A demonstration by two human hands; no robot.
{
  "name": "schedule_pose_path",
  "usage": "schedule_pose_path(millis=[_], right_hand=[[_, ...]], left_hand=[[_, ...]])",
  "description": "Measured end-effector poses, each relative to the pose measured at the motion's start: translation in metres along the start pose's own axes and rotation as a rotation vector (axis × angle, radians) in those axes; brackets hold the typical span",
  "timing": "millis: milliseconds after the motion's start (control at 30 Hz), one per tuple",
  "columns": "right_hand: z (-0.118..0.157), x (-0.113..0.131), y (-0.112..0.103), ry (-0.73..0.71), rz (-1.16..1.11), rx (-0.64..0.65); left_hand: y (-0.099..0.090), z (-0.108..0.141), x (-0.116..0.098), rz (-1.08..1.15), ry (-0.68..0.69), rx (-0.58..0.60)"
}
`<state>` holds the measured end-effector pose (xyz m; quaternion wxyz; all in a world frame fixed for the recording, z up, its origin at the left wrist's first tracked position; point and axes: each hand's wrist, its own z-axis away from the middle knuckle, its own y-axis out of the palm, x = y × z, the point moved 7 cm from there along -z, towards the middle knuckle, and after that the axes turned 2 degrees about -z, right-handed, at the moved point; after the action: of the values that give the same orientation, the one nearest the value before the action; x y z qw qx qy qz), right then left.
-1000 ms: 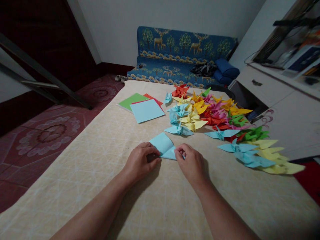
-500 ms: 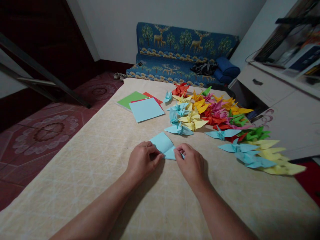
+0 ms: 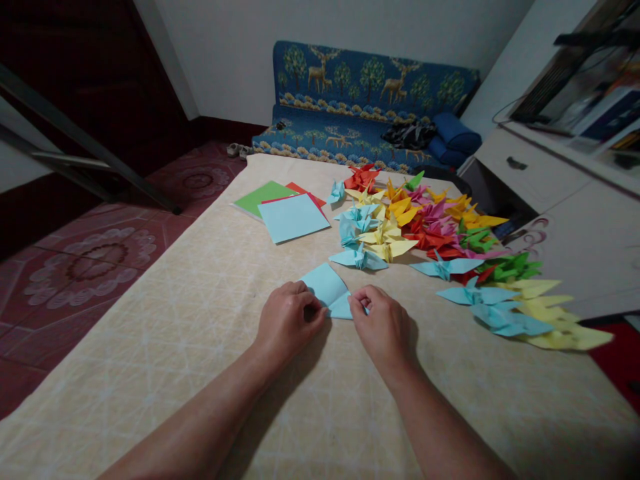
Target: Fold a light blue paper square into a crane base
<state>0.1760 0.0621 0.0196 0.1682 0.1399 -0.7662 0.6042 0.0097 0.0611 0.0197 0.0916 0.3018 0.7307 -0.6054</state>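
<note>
A partly folded light blue paper (image 3: pixel 326 285) lies on the table between my hands, its near right part turned over along a crease. My left hand (image 3: pixel 291 316) pinches the paper's left side, fingers curled and partly hiding that edge. At the right corner, my right hand (image 3: pixel 379 321) holds the paper between thumb and fingertips. Just beyond the paper rests a light blue folded crane (image 3: pixel 359 258). Farther back on the left, a flat light blue square (image 3: pixel 294 219) overlaps green (image 3: pixel 263 199) and red sheets.
Many folded cranes in red, yellow, orange, pink, green and blue (image 3: pixel 430 223) spread over the right half of the cloth-covered table (image 3: pixel 165 353). Behind it stands a blue patterned sofa (image 3: pixel 345 133). A white cabinet (image 3: pixel 560 200) is at the right, metal ladder legs (image 3: pixel 100 150) at the left.
My left hand has shifted very slightly to the right on the paper. My right hand keeps its hold, and the cranes and loose sheets have not moved.
</note>
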Motion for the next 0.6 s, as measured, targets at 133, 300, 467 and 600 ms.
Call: schedule_pose_path(millis=[133,300,467,600], right_hand=[[0.0000,-0.0012,-0.0003,0.001,-0.018,-0.001],[0.0000,-0.0025,0.0002,0.002,-0.053,-0.005],[-0.0002,-0.0004,0.0014,-0.021,-0.016,-0.016],[-0.0003,0.0018,0.0030,-0.013,0.037,-0.006]], left_hand=[[0.0004,-0.0002,0.0001,-0.008,-0.001,0.005],[0.0015,0.0005,0.0012,-0.004,0.008,-0.010],[0.0026,-0.0002,0.0002,-0.025,0.015,-0.010],[0.0039,-0.0004,-0.0012,-0.080,0.008,0.000]])
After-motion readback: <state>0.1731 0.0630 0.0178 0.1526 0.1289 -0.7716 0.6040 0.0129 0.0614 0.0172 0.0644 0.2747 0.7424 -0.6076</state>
